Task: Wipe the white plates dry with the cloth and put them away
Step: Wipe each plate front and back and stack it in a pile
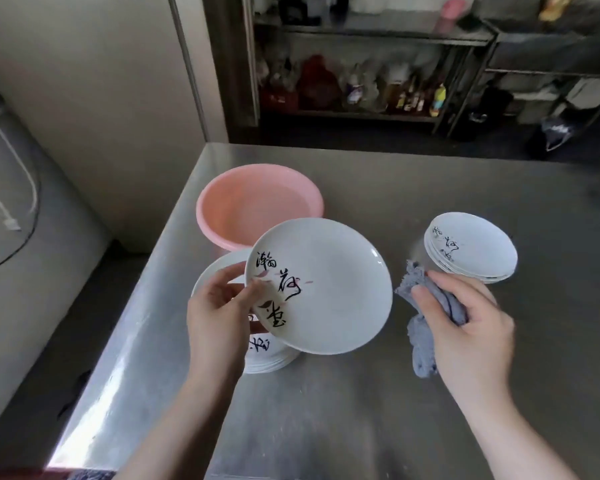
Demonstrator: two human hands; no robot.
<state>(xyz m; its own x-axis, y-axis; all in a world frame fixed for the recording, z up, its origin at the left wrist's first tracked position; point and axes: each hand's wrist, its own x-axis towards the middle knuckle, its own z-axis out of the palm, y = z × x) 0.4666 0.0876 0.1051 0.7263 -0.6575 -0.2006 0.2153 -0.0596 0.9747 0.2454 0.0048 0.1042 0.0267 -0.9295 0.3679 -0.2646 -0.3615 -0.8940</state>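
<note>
Across the lower part of the view runs a steel table (378, 393), the landmark for all positions below. Behind its far edge stand dark metal shelves (361, 74) carrying bottles and bags, blurred beyond further detail. Left of the table is a pale wall and a grey cabinet surface with a white cord (11, 188).

At the table's far left corner sits a pink basin (257, 199); its contents cannot be made out. Just in front of the basin, near the table's left edge, rests a stack of white plates (267, 355), partly hidden. Held above that stack, tilted toward the camera, is 1 white plate (333, 285) with black brush characters and small pink marks along its left side. The left hand (219, 313) grips this plate at its left rim, thumb curled onto the upper face and fingers hidden behind.

To the right, toward the table's middle, stands a 2nd, smaller stack (471, 247) of the same plates, face up. Just in front of it, the right hand (465, 323) holds a crumpled grey-blue cloth (426, 327), fingers curled round the bunched fabric, with a loose end hanging down toward the table. Cloth and held plate lie close together but apart, a narrow gap showing between them.
</note>
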